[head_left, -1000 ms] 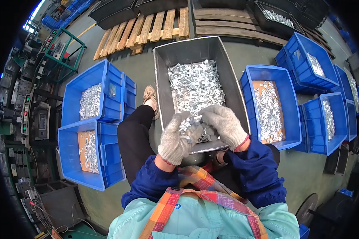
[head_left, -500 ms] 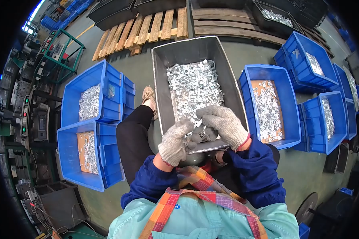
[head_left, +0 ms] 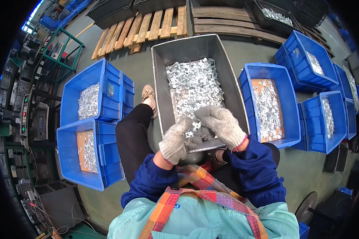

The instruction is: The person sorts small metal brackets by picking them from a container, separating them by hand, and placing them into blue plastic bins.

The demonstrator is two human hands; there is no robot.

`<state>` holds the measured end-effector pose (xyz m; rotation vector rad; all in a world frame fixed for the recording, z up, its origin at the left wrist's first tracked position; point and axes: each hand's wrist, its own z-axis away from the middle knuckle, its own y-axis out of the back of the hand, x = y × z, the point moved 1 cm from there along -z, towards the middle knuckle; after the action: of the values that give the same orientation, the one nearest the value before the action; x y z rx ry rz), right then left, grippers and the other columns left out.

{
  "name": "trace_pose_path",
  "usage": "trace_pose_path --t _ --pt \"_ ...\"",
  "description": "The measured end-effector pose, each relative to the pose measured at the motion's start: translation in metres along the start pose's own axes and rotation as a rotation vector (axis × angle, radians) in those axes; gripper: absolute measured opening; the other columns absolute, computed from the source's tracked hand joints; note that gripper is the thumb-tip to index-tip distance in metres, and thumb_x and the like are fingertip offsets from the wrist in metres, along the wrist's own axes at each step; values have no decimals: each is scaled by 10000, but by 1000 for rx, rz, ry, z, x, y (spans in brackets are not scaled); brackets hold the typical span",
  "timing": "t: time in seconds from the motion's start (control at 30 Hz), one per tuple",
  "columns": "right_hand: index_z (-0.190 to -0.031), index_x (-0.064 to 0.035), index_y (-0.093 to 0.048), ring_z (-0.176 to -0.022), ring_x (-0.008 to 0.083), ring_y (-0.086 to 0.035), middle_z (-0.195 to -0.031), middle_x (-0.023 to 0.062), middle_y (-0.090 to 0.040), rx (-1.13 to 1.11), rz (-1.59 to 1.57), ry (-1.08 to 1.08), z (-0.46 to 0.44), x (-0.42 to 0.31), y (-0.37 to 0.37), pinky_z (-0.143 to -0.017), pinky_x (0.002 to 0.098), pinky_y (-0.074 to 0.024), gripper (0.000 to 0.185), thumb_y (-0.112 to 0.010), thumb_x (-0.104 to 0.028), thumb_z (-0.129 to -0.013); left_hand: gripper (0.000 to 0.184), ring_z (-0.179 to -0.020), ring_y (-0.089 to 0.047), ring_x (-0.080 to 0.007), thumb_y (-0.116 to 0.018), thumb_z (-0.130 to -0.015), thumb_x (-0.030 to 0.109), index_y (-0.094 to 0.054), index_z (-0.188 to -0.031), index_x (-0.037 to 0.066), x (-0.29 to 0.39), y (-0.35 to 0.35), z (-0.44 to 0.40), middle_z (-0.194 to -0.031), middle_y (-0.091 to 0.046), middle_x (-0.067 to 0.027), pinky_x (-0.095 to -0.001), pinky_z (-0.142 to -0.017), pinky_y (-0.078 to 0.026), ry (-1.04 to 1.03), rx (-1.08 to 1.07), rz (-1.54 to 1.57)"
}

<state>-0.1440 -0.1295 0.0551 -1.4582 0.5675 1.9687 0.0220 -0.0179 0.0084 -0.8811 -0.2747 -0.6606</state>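
Observation:
A deep grey bin point(head_left: 236, 99) stands between my knees, with a heap of small shiny metal parts point(head_left: 197, 81) in it. Over its near end, my left hand point(head_left: 174, 140), in a pale knitted glove, is curled around a few metal parts point(head_left: 194, 128). My right hand point(head_left: 222, 124), gloved the same way, is close beside it with fingers bent and pressed together. Whatever the right fingertips hold is too small to make out. The greyed palm sides of the gloves show just above the bin's near rim.
At my left are blue crates point(head_left: 109, 149) with metal parts in them. Another blue crate point(head_left: 292, 115) sits right of the bin, with more stacked beyond. Wooden pallets point(head_left: 147, 30) lie ahead. Machines with cables point(head_left: 40, 119) line the far left.
My right hand has shifted slightly left and its fingers have moved a little. More metal parts show between the hands, at the left fingers. The bin and crates stay put.

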Motion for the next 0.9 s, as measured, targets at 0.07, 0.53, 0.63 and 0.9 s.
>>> trace_pose_path --t 0.07,0.53,0.63,0.9 --pt "-1182 -2 -701 -670 77 -615 -893 42 -694 74 1 -41 -1 -2 -1 -563 239 -494 298 -605 -130 -930 423 -820 -743 -274 -641 -990 350 -630 -1228 1 -4 -4 -5 -1029 -716 -150 -341 -637 -627 -113 110 -45" --pt "-1148 -6 -707 -613 94 -594 -875 24 -671 84 -362 -91 -8 12 -6 -530 235 -474 270 -633 -152 -933 282 -663 -648 -142 -672 -933 193 -627 -1167 42 -9 0 -10 -938 -677 -71 -269 -524 -515 -276 3 -293" --pt "-1126 -5 -715 -660 98 -607 -898 28 -677 108 -447 -112 -9 18 -9 -571 241 -489 259 -628 -164 -942 327 -747 -685 -130 -644 -949 176 -621 -1234 17 -4 -1 -9 -1034 -698 -85 -266 -581 -562 -318 63 -331" --pt "-1111 -12 -728 -752 96 -626 -923 36 -686 166 89 195 -13 14 -2 -686 262 -522 261 -623 -185 -946 335 -781 -653 -128 -684 -939 218 -655 -1214 29 1 -10 3 -997 -688 -49 -267 -624 -543 -235 124 -340"
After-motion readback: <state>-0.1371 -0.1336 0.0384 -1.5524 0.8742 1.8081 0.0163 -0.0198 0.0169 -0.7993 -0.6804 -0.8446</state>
